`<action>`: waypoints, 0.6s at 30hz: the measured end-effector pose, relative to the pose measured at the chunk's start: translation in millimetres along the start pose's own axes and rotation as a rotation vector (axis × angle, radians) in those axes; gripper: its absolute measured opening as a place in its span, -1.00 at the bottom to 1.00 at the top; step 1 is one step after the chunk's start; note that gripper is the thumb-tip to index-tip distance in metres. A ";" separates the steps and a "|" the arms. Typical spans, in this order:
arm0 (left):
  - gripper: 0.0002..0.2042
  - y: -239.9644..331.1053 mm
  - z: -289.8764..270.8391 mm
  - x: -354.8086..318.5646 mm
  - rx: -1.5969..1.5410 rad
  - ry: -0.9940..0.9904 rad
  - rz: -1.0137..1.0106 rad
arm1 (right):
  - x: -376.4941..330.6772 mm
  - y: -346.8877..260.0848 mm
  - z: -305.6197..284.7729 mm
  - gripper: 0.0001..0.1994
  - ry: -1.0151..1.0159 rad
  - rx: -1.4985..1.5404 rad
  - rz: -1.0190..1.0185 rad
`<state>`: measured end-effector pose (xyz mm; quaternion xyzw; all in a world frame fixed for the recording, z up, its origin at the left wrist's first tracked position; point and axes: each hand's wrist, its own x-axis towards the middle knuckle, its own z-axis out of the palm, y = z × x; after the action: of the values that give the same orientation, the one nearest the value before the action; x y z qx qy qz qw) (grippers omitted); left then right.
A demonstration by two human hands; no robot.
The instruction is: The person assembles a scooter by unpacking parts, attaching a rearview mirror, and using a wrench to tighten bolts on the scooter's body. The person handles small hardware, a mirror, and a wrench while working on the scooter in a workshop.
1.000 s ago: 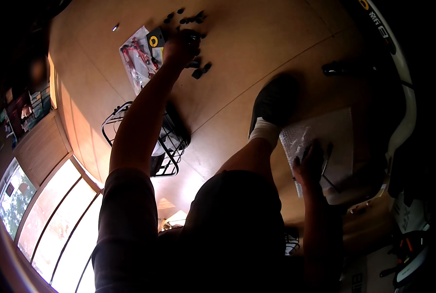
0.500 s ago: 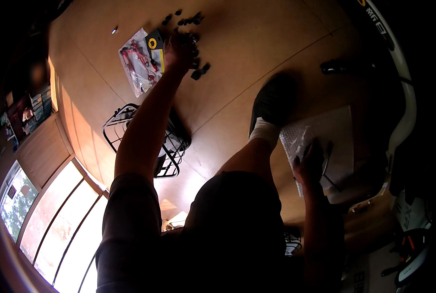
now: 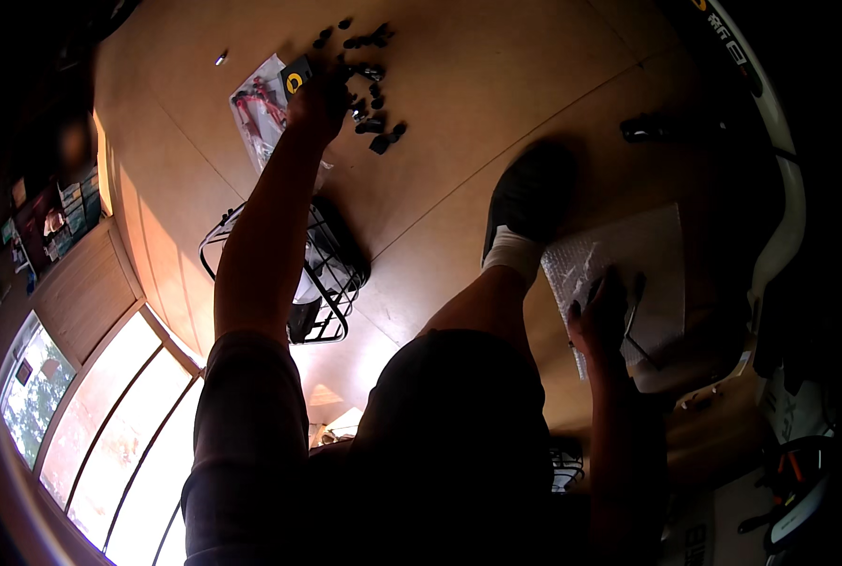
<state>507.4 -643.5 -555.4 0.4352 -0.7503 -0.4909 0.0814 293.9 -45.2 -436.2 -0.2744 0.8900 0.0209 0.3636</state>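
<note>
My left hand [image 3: 319, 108] is over a clear plastic bag [image 3: 259, 106] with red and dark pieces inside, and covers part of a dark card with a yellow ring [image 3: 296, 77]. Its fingers are lost in shadow, so I cannot see whether they grip anything. Several small black parts [image 3: 372, 124] lie scattered on the floor just right of it. Low on the right, my right hand [image 3: 600, 316] rests over a sheet of bubble wrap [image 3: 661, 250], thumb apart from the shadowed fingers. Beside it lies a thin bent metal rod [image 3: 631, 325].
A black wire basket [image 3: 331, 283] stands below my left forearm, with something pale inside. My dark shoe [image 3: 529, 193] is on the tan floor [image 3: 440, 123]. A pale curved vehicle body [image 3: 784, 208] borders the right side. A dark object [image 3: 643, 127] lies near it.
My left hand has moved a little left, off the black parts and onto the card and bag. More black parts show now. My right hand has hardly moved.
</note>
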 end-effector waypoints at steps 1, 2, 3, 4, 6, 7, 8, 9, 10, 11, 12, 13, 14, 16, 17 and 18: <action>-0.78 26.5 15.7 -4.9 -0.120 -0.070 -0.010 | -1.0 3.3 1.3 -0.05 0.009 -0.008 0.016; -0.77 48.1 23.4 -11.4 -0.225 -0.125 -0.021 | -1.3 3.9 1.1 -0.05 0.016 -0.008 0.013; -0.76 52.3 27.7 -16.2 -0.510 -0.139 -0.055 | -0.6 3.8 1.3 -0.06 0.016 0.000 -0.006; -0.74 56.6 32.0 -20.9 -0.795 -0.151 -0.087 | 0.2 4.0 1.4 -0.06 0.016 0.007 -0.025; -0.71 79.4 48.6 -29.8 -1.195 -0.232 -0.200 | -0.8 4.9 2.1 -0.05 -0.001 0.010 -0.028; -0.69 94.2 54.0 -35.7 -1.304 -0.299 -0.284 | -0.7 5.5 2.4 -0.05 -0.018 0.008 -0.019; -0.67 115.7 61.4 -42.4 -1.410 -0.368 -0.368 | -0.4 6.3 1.9 -0.04 -0.034 0.007 -0.008; -0.64 129.8 68.2 -50.4 -1.447 -0.400 -0.410 | 0.2 4.8 0.3 -0.04 -0.046 0.010 0.004; -0.63 141.8 73.6 -57.2 -1.428 -0.421 -0.402 | 0.5 2.5 -1.9 -0.05 -0.058 0.013 0.016; -0.62 152.9 78.0 -63.9 -1.409 -0.442 -0.393 | 0.7 1.5 -3.2 -0.05 -0.071 0.015 0.028; -0.61 162.6 83.9 -69.0 -1.392 -0.469 -0.387 | 0.2 3.3 -1.9 -0.05 -0.062 0.012 0.019; -0.64 172.5 90.1 -73.3 -1.400 -0.498 -0.382 | -0.2 6.2 0.6 -0.05 -0.054 0.010 0.012; -0.64 172.8 92.6 -75.7 -1.420 -0.553 -0.347 | 0.4 5.1 0.2 -0.05 -0.046 0.009 -0.004; -0.65 173.4 96.7 -79.7 -1.457 -0.666 -0.277 | 0.7 3.8 -2.4 -0.05 -0.052 0.033 0.001; -0.71 177.5 97.2 -82.1 -1.420 -0.655 -0.305 | 0.8 2.0 -4.8 -0.05 -0.055 0.045 0.005; -0.71 177.8 98.7 -83.3 -1.423 -0.669 -0.310 | 0.6 0.3 -6.4 -0.05 -0.059 0.045 0.011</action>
<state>401.9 -492.0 -436.3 0.2082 -0.1730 -0.9618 0.0410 289.4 -46.8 -431.9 -0.2607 0.8805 0.0109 0.3958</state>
